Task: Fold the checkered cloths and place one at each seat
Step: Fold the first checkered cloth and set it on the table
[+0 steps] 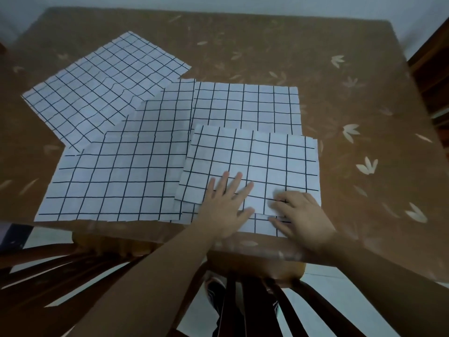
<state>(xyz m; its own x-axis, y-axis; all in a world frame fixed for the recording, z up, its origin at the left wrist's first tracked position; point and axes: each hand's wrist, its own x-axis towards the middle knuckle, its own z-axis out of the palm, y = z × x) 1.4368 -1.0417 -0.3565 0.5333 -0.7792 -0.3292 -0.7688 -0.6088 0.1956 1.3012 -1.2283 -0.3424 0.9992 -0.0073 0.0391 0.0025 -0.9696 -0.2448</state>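
The checkered cloths (116, 176) were thin woven fabric, matt white with dark grid lines, faintly creased; the far left one (102, 86) showed soft wrinkles. The table (352, 93) wore a smooth brown covering with a slight sheen and pale leaf prints. The near chairs (60, 271) were dark, polished wood.

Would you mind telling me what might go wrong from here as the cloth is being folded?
The folded cloth lies on top of other unfolded cloths, so pressing or sliding it may drag those beneath askew. Both the left hand and right hand work near the table edge, where the cloth might slip off. The top layer's edges look slightly offset, so the fold may set crooked.
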